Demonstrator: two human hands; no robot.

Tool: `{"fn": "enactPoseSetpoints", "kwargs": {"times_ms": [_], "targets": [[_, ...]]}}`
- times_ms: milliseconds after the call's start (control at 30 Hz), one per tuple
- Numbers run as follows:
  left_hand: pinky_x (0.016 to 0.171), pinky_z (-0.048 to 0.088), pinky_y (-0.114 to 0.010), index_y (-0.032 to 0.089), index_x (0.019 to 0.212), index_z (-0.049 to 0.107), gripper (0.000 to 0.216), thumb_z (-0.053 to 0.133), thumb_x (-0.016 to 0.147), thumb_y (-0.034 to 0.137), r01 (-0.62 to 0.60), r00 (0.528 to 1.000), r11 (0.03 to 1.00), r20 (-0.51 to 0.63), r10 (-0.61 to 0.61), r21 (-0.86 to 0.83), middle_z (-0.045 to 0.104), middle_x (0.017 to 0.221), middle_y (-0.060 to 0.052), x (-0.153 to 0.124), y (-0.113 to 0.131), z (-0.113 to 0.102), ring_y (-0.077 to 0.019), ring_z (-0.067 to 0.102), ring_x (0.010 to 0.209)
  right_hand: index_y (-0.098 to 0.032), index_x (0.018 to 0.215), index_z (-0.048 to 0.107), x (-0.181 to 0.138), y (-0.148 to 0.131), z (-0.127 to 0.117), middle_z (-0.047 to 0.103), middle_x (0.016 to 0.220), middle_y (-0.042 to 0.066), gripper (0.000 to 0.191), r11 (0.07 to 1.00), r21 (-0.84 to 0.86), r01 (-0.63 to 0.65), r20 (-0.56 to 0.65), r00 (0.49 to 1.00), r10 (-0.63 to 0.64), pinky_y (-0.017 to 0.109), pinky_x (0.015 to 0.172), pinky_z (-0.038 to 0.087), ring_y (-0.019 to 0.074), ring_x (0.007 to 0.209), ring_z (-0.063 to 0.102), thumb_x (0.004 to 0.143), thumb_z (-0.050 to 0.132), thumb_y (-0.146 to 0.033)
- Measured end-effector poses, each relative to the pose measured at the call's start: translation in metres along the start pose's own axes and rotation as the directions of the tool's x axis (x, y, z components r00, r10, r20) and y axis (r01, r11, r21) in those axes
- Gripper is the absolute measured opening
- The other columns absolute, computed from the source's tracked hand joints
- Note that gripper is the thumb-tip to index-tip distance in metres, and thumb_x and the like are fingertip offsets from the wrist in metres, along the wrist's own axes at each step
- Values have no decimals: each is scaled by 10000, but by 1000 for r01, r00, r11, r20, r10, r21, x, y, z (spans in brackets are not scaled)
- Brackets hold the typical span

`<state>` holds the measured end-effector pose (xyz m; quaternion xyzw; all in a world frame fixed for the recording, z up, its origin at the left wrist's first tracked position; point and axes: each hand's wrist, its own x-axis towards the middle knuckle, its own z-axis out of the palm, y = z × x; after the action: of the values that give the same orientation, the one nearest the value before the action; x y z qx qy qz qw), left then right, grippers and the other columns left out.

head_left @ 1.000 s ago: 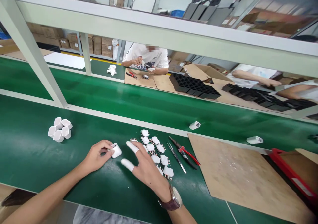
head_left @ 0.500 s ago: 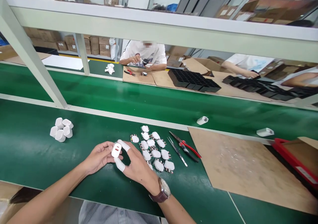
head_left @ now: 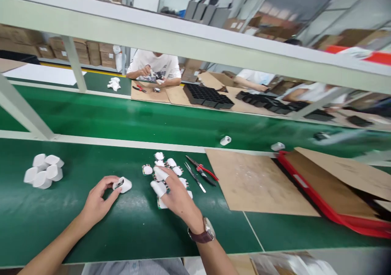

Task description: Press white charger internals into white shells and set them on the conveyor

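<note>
My left hand [head_left: 99, 199] holds a white USB charger [head_left: 126, 185] between thumb and fingers, just above the green bench. Its end with dark parts faces my fingers. My right hand [head_left: 175, 191], with white finger cots on thumb and forefinger and a watch on the wrist, reaches over a cluster of small circuit boards with white covers [head_left: 147, 169]. Its thumb and forefinger are apart, close over the boards, and it hides several of them. To the left, several white charger housings [head_left: 42, 180] stand bunched together.
Tweezers [head_left: 195, 177] and red-handled pliers [head_left: 202, 171] lie right of the boards. Beyond are a cardboard sheet [head_left: 241, 181] and a red tray [head_left: 324, 212]. White chargers [head_left: 225, 140] lie on the green belt. Co-workers [head_left: 155, 67] sit across, near black trays [head_left: 207, 96].
My hands have parted. The left keeps the charger, now turned so another end shows; the right has let go and moved over the boards. The view has swung right.
</note>
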<state>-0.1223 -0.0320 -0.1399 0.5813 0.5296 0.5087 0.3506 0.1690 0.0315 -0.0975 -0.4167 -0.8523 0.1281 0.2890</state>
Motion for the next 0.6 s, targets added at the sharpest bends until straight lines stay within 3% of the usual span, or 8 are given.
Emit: {"fn": "enactPoseSetpoints", "kwargs": {"times_ms": [67,133,233,333,467,533,600], "targets": [[914,571,-364,263,1195,665,265,739,941,287,-191,980,954,-9,198,232,712,1163,-55,0,-7,0,-213,690,1012,-179,1342,631,-17,37,-16,662,1362,155,427,959,-213,-188,-87,981,173,447,1076,552,276,1266,636,924,546,-150],[870,574,-349,272,1235,636,290,708,955,257,-273,961,899,51,273,343,701,1121,-48,1,-10,3,-205,677,973,-152,1150,707,-35,70,-27,711,1217,189,322,865,-382,-327,-161,945,286,494,1034,560,325,1182,666,871,546,-149],[816,583,-332,263,1273,591,310,669,972,271,-232,973,885,98,211,403,671,1073,-41,1,-8,7,-189,667,896,-129,1044,716,-54,108,-32,725,1054,227,267,820,-414,-396,-202,918,341,562,956,570,368,1066,686,910,503,-215],[803,594,-333,263,1348,535,473,737,926,328,-133,991,901,86,106,414,647,1083,-37,1,-3,8,-176,659,843,-103,1036,713,-57,122,-32,713,990,239,325,836,-392,-384,-194,923,333,593,909,574,380,1001,690,932,435,-236],[795,593,-335,291,1488,452,719,805,867,367,-50,990,909,141,-9,414,631,1220,-66,2,5,6,-166,632,821,-149,1155,685,-45,89,-32,693,1145,190,298,952,-143,-269,-191,952,241,477,870,612,321,1051,694,967,502,-291],[793,586,-329,294,1473,485,670,791,883,381,-46,983,920,182,-28,389,623,1267,-75,4,7,5,-162,625,822,-203,1226,655,-34,55,-25,691,1204,139,272,978,97,-185,-121,973,196,381,828,629,261,1045,707,993,546,-290],[788,579,-323,284,1408,551,569,777,899,398,-48,979,930,200,-28,365,630,1258,-72,5,7,4,-159,619,819,-236,1289,623,-24,18,-12,715,1191,99,289,968,222,-120,-24,991,128,347,842,631,220,1005,724,1011,543,-228]]}}
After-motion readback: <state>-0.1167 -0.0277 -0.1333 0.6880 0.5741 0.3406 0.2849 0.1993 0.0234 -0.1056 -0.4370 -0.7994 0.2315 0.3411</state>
